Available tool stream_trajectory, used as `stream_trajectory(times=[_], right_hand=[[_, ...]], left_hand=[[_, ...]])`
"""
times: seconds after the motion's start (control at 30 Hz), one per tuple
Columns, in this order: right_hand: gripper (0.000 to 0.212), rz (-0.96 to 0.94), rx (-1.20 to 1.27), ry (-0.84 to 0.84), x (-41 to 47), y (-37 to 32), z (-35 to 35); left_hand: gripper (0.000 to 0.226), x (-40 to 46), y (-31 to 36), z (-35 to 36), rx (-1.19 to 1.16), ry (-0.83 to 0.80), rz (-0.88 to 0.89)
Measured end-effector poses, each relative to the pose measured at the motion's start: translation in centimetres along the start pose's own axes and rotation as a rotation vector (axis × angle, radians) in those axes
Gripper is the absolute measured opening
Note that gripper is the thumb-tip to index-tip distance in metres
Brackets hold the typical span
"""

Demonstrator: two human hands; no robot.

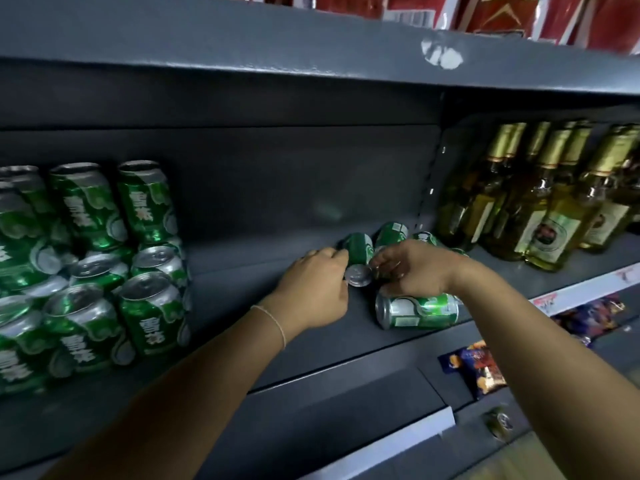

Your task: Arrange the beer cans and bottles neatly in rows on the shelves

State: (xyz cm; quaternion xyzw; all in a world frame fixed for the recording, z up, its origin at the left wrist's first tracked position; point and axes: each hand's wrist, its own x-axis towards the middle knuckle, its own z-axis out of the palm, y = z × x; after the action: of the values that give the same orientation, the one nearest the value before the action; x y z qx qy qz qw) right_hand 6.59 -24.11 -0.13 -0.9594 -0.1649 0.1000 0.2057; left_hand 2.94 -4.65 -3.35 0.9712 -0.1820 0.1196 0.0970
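Head view, left to right: a stack (86, 271) of green cans fills the left end of the shelf (263, 344), two tiers high, mostly upright, with a few lying on their sides between the tiers. A bare stretch of shelf separates it from both hands at centre.

The left hand (315, 289) lies palm down, fingers curled round a tipped can (358, 259) whose silver end faces the camera; the thumb and fingertips touch its end and side. Just to its right, the right hand (412, 271) is loosely curled over a cluster of fallen cans (391, 233) at the far side; whether it is really pinching one I cannot tell, as the fingers hide the contact. Under its wrist, nearer the edge, a loose can (417, 311) lies sideways and untouched.

Further right, bottles (540, 209) with gold foil necks stand upright in close rows, looking already in order.

The step in hand appears to be gathering the fallen cans. Next, each should be stood on its base and carried left across the gap to join the stack in a straight row. The near can could roll off the edge if knocked.
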Motion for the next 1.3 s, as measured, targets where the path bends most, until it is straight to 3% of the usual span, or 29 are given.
stream_trajectory(times=[0.1, 0.2, 0.43, 0.53, 0.67, 0.77, 0.87, 1.07, 1.17, 1.3], right_hand=[[0.069, 0.012, -0.218, -0.175, -0.7, 1.0, -0.4], [0.083, 0.046, -0.376, -0.219, -0.5, 1.9, 0.2], [0.056, 0.019, -0.347, -0.057, -0.3, 3.0, 1.7], [0.063, 0.002, -0.222, 0.043, 0.1, 2.5, 1.5], [0.09, -0.032, 0.015, 0.162, 0.7, 0.9, 0.8], [0.07, -0.092, 0.272, 0.206, 1.1, -0.7, 0.5], [0.064, -0.131, 0.413, 0.244, 1.3, -2.9, 0.6], [0.061, -0.153, 0.84, 0.223, 2.5, -7.3, 1.7], [0.068, -0.147, 0.976, 0.2, 3.5, -9.4, 2.3], [0.066, -0.136, 1.116, 0.084, 4.8, -12.0, 2.8]], left_hand=[[0.04, 0.5, 1.0, 1.1, -0.003, -0.036, 0.002], [0.038, 0.8, 1.6, 1.7, 0.003, -0.061, 0.007], [0.026, 0.9, 1.8, 1.6, 0.01, -0.082, -0.014], [0.026, 0.8, 1.1, 1.0, -0.011, -0.07, -0.053], [0.035, 0.1, -0.3, 0.1, -0.056, -0.048, -0.137], [0.023, -0.8, -1.3, -0.8, -0.068, -0.022, -0.202], [0.023, -1.9, -2.3, -1.8, -0.105, -0.034, -0.28], [0.061, -4.0, -4.4, -3.5, -0.257, -0.042, -0.327], [0.066, -5.2, -5.2, -4.4, -0.367, -0.006, -0.3], [0.109, -7.5, -6.0, -6.0, -0.372, -0.017, -0.322]])
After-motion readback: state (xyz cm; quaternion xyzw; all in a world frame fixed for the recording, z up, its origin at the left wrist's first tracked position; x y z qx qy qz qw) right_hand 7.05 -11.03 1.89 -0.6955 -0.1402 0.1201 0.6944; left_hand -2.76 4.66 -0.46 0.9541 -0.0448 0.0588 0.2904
